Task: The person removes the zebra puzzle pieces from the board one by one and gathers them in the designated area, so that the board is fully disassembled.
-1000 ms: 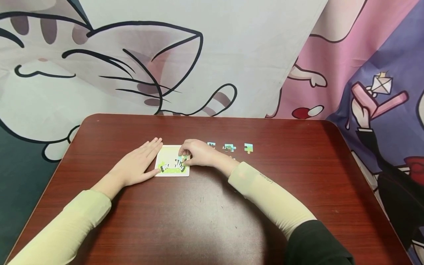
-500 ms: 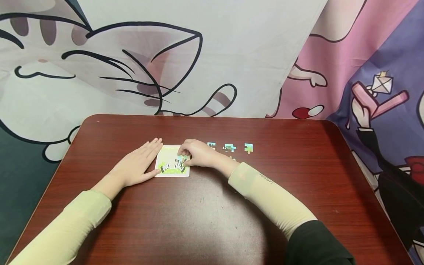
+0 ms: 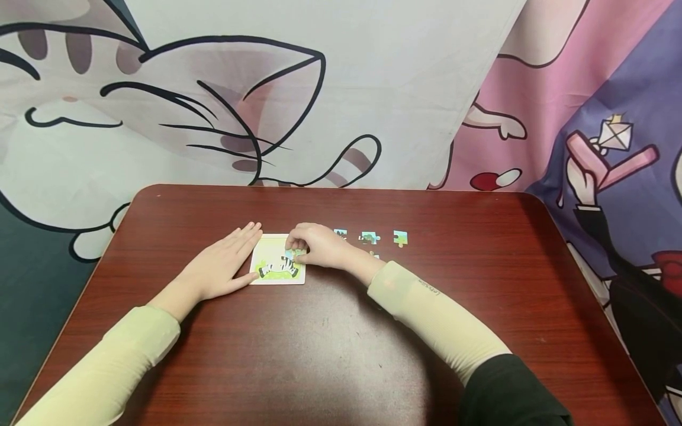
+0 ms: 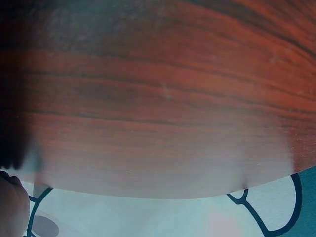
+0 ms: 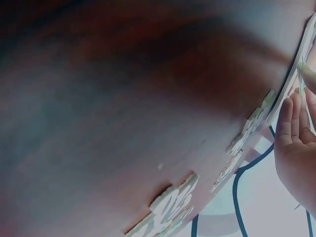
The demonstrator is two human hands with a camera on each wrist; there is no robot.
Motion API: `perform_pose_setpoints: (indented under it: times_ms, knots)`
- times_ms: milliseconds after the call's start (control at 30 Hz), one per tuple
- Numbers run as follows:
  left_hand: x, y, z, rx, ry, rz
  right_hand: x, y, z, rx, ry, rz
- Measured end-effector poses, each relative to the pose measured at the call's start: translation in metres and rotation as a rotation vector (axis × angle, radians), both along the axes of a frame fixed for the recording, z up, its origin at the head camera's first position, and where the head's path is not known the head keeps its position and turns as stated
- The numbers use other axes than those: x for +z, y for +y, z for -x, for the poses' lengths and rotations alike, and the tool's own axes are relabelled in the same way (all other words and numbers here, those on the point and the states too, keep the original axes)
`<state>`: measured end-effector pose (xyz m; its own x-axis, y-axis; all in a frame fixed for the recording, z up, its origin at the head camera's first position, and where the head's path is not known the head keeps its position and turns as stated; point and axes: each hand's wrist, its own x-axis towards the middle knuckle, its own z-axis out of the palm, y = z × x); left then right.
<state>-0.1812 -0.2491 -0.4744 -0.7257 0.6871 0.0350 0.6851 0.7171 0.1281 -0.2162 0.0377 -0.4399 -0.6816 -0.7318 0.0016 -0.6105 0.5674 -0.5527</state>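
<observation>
A small square puzzle board [image 3: 273,244] with a white border and a zebra picture lies on the table. My left hand [image 3: 219,269] rests flat along its left edge, fingers straight and thumb at the lower left corner. Over the board's right side, my right hand [image 3: 318,245] pinches a puzzle piece [image 3: 290,255] of blue and green between thumb and fingers. The right wrist view shows the same thin piece [image 5: 301,81] edge-on, close over the board. Part of the board's right side is hidden behind the right hand.
Loose puzzle pieces [image 3: 369,238] lie right of the board, some partly behind the right forearm; one piece [image 3: 400,238] sits farthest right. The brown wooden table [image 3: 341,355] meets a cartoon-printed cloth [image 3: 415,118] at its far edge.
My right hand shifts very slightly left over the board, still pinching the puzzle piece. The left hand stays in place.
</observation>
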Motion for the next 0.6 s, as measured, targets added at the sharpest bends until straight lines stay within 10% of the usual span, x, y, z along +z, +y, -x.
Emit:
perform_pose_setpoints:
  times_ms: [600]
  knots:
    - [0.0012,0.002,0.0006,0.016,-0.018,0.033,0.0004,0.001,0.0006,-0.027,-0.112,0.059]
